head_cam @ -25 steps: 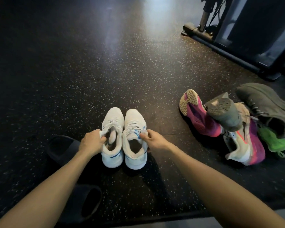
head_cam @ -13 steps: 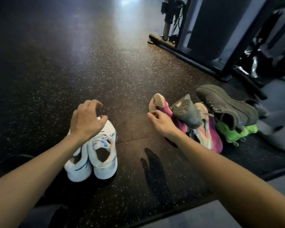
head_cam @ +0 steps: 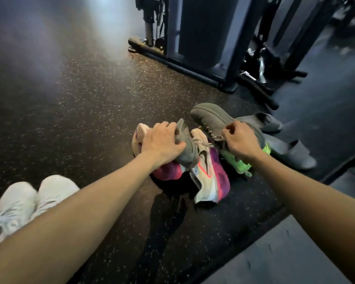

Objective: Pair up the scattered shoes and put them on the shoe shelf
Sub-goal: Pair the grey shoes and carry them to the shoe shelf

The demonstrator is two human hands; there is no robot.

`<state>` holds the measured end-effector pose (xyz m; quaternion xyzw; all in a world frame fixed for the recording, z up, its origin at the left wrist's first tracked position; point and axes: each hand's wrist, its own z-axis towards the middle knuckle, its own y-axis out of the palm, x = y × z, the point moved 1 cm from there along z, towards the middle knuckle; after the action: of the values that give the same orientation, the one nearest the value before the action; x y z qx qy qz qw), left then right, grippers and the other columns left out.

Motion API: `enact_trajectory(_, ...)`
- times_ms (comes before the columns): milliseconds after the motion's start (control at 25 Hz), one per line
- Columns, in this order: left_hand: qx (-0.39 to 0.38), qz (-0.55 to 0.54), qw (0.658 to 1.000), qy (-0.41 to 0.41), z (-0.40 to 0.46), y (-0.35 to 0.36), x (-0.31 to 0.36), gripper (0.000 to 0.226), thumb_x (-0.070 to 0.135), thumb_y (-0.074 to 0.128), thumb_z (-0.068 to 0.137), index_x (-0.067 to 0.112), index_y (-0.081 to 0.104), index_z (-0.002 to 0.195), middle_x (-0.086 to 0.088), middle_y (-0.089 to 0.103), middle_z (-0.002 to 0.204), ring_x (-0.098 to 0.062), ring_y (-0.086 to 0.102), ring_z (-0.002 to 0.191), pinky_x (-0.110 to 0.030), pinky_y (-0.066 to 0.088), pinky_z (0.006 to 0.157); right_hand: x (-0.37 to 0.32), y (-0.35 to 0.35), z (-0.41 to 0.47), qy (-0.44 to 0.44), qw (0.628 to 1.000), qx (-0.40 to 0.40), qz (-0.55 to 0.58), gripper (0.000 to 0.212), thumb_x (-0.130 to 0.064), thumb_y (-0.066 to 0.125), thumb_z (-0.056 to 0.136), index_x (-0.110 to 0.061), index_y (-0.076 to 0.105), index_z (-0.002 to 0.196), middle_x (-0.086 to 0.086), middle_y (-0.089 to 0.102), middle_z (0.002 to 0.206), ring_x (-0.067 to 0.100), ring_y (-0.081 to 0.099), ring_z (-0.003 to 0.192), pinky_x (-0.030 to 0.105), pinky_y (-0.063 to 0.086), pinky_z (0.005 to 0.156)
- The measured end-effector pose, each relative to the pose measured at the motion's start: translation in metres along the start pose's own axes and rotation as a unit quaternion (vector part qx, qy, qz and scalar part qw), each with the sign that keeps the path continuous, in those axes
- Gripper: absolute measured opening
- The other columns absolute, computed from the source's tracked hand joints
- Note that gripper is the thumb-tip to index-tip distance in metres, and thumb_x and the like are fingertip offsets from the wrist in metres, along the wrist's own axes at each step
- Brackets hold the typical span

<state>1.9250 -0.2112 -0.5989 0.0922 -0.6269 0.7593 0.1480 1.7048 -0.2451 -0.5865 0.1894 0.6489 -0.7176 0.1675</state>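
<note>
A heap of shoes lies on the dark speckled floor ahead. My left hand [head_cam: 162, 141] grips a grey-olive shoe [head_cam: 188, 148] lying sole-up on a pink and cream trainer [head_cam: 210, 173]. A second pink trainer [head_cam: 138, 136] shows its sole left of my hand. My right hand [head_cam: 241, 141] pinches the collar of the other grey-olive shoe [head_cam: 211, 117], which rests on a neon green shoe [head_cam: 239, 160]. The paired white trainers [head_cam: 29, 201] stand at lower left, partly hidden by my left forearm. No shoe shelf is in view.
Grey slides [head_cam: 293, 154] lie right of the heap, another one [head_cam: 268, 121] behind it. A dark gym machine frame [head_cam: 195, 64] with a base bar stands beyond the shoes. A grey floor strip [head_cam: 285, 253] runs along the lower right.
Both hands have left the white trainers and swung right. The left now grips the overturned grey-olive shoe, the right has taken hold of the other one. The view has turned right.
</note>
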Motion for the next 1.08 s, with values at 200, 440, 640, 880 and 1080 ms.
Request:
enact_trajectory(200, -0.021, 0.216, 0.965, 0.146, 0.033, 0.033, 0.037, 0.048, 0.054, 0.046, 0.082, 0.016, 0.065, 0.104, -0.005, 0.061, 0.107, -0.025, 0.052, 0.104, -0.039, 0.034, 0.086, 0.029, 0.010, 0.011, -0.021, 0.988, -0.042, -0.144, 0.041, -0.029, 0.063, 0.080, -0.006, 0.053, 0.112, 0.018, 0.051, 0.118, 0.036, 0.049, 0.110, 0.044, 0.045, 0.089)
enact_trajectory(440, -0.181, 0.420, 0.884, 0.102, 0.044, 0.068, 0.071, 0.051, 0.053, 0.040, 0.090, 0.017, 0.062, 0.118, -0.001, 0.066, 0.109, -0.022, 0.061, 0.101, -0.036, 0.027, 0.069, 0.024, 0.021, 0.015, -0.082, 0.954, -0.029, -0.286, 0.047, -0.013, 0.069, 0.080, -0.009, 0.044, 0.120, 0.013, 0.045, 0.120, 0.033, 0.049, 0.111, 0.040, 0.050, 0.073)
enact_trajectory(640, -0.236, 0.404, 0.883, -0.029, 0.046, 0.071, 0.055, 0.031, 0.020, 0.045, 0.094, 0.011, 0.067, 0.114, -0.004, 0.069, 0.106, -0.027, 0.069, 0.090, -0.032, 0.050, 0.059, 0.027, 0.018, 0.011, -0.115, 0.925, -0.003, -0.362, 0.036, -0.005, 0.052, 0.090, -0.009, 0.037, 0.123, 0.011, 0.052, 0.114, 0.035, 0.057, 0.099, 0.033, 0.039, 0.053)
enact_trajectory(880, -0.118, 0.342, 0.930, -0.071, 0.028, 0.015, 0.003, 0.031, 0.016, 0.042, 0.095, 0.014, 0.066, 0.115, -0.001, 0.066, 0.117, -0.022, 0.063, 0.108, -0.030, 0.043, 0.071, 0.029, -0.007, -0.008, -0.168, 0.916, 0.015, -0.364, 0.042, -0.006, 0.055, 0.087, -0.011, 0.034, 0.123, 0.011, 0.055, 0.109, 0.033, 0.063, 0.089, 0.035, 0.037, 0.053)
enact_trajectory(1080, -0.042, 0.185, 0.966, -0.177, -0.024, -0.026, -0.048, 0.037, 0.026, 0.040, 0.095, 0.003, 0.065, 0.109, -0.018, 0.065, 0.114, -0.038, 0.062, 0.104, -0.038, 0.048, 0.080, -0.006, -0.020, -0.029, -0.171, 0.958, 0.017, -0.229, 0.042, -0.010, 0.061, 0.084, -0.012, 0.036, 0.117, 0.011, 0.056, 0.105, 0.036, 0.062, 0.092, 0.043, 0.048, 0.063)
